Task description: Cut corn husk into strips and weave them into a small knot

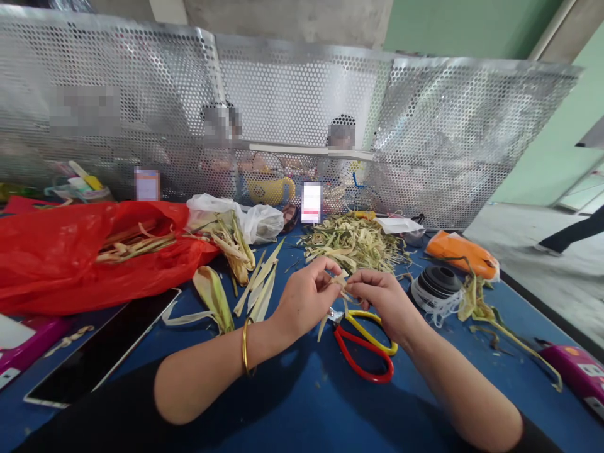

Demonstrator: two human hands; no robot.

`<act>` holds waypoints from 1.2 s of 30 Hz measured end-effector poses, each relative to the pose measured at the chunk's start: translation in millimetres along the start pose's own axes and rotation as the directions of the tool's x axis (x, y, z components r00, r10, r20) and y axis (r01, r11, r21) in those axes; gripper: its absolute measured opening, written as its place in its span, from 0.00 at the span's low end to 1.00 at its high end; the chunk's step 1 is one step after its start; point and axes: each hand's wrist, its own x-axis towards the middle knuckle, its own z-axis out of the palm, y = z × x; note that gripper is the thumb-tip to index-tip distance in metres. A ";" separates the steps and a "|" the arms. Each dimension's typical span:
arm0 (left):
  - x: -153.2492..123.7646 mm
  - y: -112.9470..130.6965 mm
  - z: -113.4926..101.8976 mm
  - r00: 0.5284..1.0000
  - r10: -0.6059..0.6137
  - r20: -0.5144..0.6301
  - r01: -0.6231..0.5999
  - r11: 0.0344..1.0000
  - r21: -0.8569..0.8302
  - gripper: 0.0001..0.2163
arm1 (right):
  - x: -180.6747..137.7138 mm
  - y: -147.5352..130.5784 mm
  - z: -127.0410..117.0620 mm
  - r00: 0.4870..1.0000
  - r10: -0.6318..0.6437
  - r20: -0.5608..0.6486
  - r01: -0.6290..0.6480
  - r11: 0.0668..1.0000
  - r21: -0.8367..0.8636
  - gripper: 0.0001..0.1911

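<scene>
My left hand [306, 296] and my right hand [380, 296] meet over the blue table [292, 402], both pinched on a thin pale leaf strip [340, 282] held between their fingertips. A gold bangle [245, 346] circles my left wrist. Just under my hands lie scissors [365, 346] with one red and one yellow handle. Behind my hands sits a heap of shredded leaf strips [353, 242]. Several cut leaf pieces [257, 283] lie to the left of my left hand.
A red plastic bag [56, 264] holding leaves lies at left, with a white bag [255, 220] behind it. A tablet [101, 352] lies at front left. A black spool [436, 283], an orange packet [465, 251] and a pink object [578, 374] are at right. Perforated metal screen [302, 107] stands behind; people sit beyond it.
</scene>
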 end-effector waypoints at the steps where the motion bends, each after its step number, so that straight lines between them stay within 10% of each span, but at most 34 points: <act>1: -0.7 0.4 0.1 1.000 0.019 -0.006 -0.019 0.999 0.033 0.06 | 0.0 -0.1 0.1 1.000 0.001 -0.007 -0.001 1.000 0.011 0.06; 13: 2.5 5.3 -3.6 0.999 0.023 -0.049 -0.018 0.995 0.097 0.08 | -3.7 4.1 2.1 0.923 -0.372 -0.099 0.317 0.880 -0.353 0.06; 24: -7.0 5.6 -2.8 0.979 0.204 -0.002 -0.174 0.837 0.519 0.10 | -3.9 4.3 1.0 0.961 -0.276 -0.011 0.262 0.922 -0.284 0.08; 36: 3.9 11.7 -9.0 0.994 -0.050 0.096 0.050 0.999 0.004 0.15 | -2.8 3.7 4.5 0.961 -0.268 -0.075 0.253 0.953 -0.164 0.07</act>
